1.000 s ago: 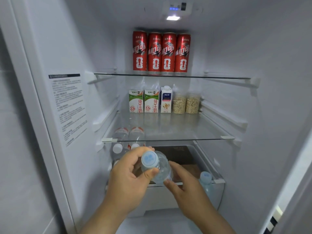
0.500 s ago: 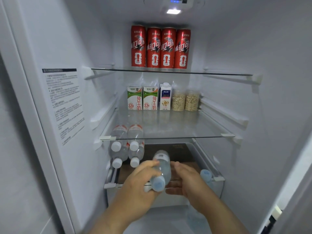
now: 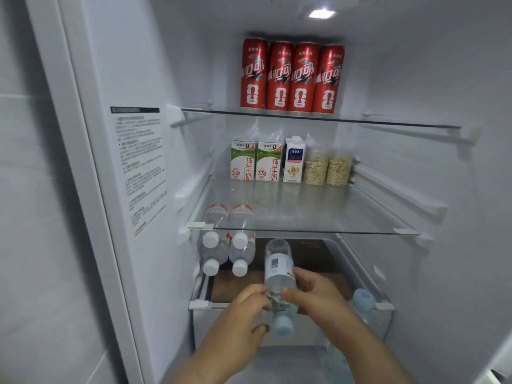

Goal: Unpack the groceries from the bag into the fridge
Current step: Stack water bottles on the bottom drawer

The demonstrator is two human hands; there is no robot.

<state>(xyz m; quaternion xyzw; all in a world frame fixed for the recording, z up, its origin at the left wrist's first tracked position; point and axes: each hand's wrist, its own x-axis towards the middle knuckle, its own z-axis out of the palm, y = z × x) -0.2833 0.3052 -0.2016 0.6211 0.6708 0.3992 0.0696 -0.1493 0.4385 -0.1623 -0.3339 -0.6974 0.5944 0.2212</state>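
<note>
The person is holding one water bottle (image 3: 278, 268) in both hands at the front edge of the bottom shelf (image 3: 199, 304) of the fridge. The left hand (image 3: 246, 306) is curling round the bottle's shoulder just behind the pale blue cap (image 3: 283, 327). The right hand (image 3: 318, 296) is gripping the body from the other side, with its thumb pressing on top. Both hands are narrow and are closing on the bottle.

The bottle is lying nearly flat. Its long axis is running front to back, with the cap pointing at the person and the base pointing into the fridge, past the shelf's front edge. The hands are sitting at its near end, so the free space is lying straight ahead of them. Judging from this, the next move is calling for a straight push inward, parallel to the stacked bottles (image 3: 227, 250) at the shelf's left edge, which are lying the same way with white caps forward.

The bottle is clear, thin, ribbed plastic with a barcode label. It is round and will probably roll sideways unless it is resting against its neighbours. Another blue-capped bottle (image 3: 363, 300) is sitting near the front right corner.
</note>
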